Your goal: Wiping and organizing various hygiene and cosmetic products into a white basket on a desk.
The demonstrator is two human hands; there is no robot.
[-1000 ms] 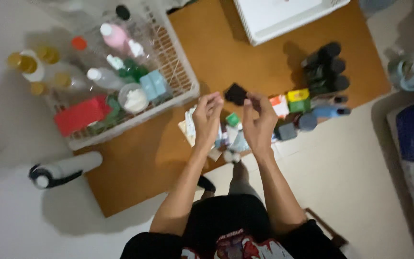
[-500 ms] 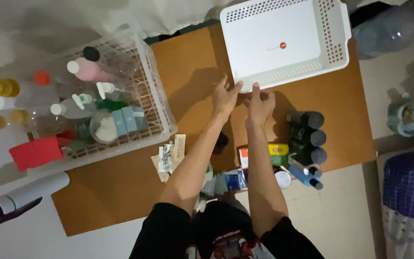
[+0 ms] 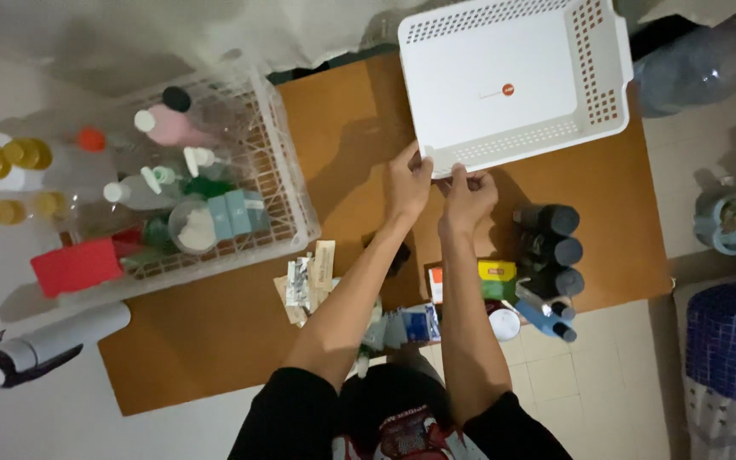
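Note:
An empty white perforated basket [image 3: 513, 81] sits at the far side of a low brown table [image 3: 342, 111]. My left hand [image 3: 408, 181] grips the basket's near rim at its left corner. My right hand [image 3: 468, 194] pinches the same rim just to the right. Both arms reach forward over small sachets and packets [image 3: 308, 279] lying at the table's near edge.
A second white basket [image 3: 287, 183] at left holds bottles, jars and small boxes. Dark bottles [image 3: 551, 247], a blue bottle [image 3: 543, 315] and a yellow-green box [image 3: 496, 277] stand at right. A grey flask [image 3: 44, 342] lies on the floor at left. A large water bottle [image 3: 692, 64] lies beyond the table.
Both hands went from hovering over the packets to the empty basket's near rim and closed on it. The camera view tilted forward, bringing the whole basket into view.

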